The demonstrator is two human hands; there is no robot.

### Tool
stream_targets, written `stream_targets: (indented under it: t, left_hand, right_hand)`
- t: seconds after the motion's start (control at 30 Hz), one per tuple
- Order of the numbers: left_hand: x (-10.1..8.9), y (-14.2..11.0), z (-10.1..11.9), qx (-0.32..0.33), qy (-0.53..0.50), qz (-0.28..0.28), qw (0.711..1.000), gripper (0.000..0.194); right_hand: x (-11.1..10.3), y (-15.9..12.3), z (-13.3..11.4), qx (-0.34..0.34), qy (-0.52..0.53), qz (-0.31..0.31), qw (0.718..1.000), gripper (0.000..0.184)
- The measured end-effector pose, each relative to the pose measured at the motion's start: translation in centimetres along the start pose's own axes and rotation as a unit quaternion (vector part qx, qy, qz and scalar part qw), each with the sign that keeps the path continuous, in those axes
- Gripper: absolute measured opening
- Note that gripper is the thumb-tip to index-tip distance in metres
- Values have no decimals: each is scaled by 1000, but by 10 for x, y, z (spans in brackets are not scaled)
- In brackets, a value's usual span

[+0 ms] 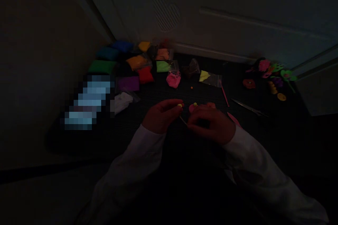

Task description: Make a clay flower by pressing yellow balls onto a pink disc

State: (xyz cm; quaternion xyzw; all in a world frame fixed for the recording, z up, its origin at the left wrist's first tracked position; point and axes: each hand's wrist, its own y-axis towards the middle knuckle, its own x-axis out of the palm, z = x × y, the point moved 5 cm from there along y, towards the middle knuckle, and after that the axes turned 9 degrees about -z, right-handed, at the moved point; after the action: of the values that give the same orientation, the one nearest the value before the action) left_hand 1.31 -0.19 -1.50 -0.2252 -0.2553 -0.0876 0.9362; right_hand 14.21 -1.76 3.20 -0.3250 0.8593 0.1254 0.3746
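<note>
The scene is very dark. My left hand (161, 115) is closed in a pinch on a tiny yellow clay ball (180, 105) at its fingertips. My right hand (211, 123) is closed round a thin light stick (183, 121) that points toward the left hand. A pink clay piece with a small yellow dot (194, 105) sits just behind the right hand's fingers; whether the hand touches it is unclear. Both hands hover over a dark mat (158, 95), wrists in white sleeves.
Several bags of coloured clay (137, 62) lie at the back left, with a pink lump (173, 79) and a yellow bag (208, 77) nearer the middle. A pink stick (224, 94) and scissors (249, 108) lie right. Finished clay figures (274, 75) stand far right. A blurred patch is at the left.
</note>
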Motion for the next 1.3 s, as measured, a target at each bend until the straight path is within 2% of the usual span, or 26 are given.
stream_targets:
  t: [0.1, 0.23, 0.4, 0.5, 0.67, 0.87, 1.1, 1.2, 1.3]
  left_hand:
    - [1, -1, 0, 0, 5, 0, 1000, 23]
    - [1, -1, -1, 2, 14, -1, 1000, 24]
    - [1, -1, -2, 4, -10, -15, 1000, 24]
    - [1, 0, -2, 6, -15, -17, 1000, 23]
    - [0, 0, -2, 13, -7, -8, 1000, 22]
    - [0, 0, -1, 20, -9, -17, 1000, 21]
    - [1, 1, -1, 21, 0, -8, 1000, 23]
    - [1, 1, -2, 17, -7, -11, 1000, 23]
    - [1, 1, -3, 7, -12, -17, 1000, 22]
  right_hand:
    - [-12, -2, 3, 14, 13, 53, 998, 11]
    - [-12, 0, 7, 38, -5, 107, 994, 9]
    - [-6, -3, 6, 34, 67, 128, 989, 9]
    - [1, -3, 8, 38, 41, 111, 992, 11]
    - [19, 3, 10, 5, -115, 61, 992, 22]
    - [34, 7, 12, 84, -188, -10, 979, 24]
    - [38, 17, 8, 139, -232, -13, 963, 29]
    - [43, 14, -3, 97, -210, -46, 972, 21]
    - [54, -4, -31, -27, -93, -150, 984, 11]
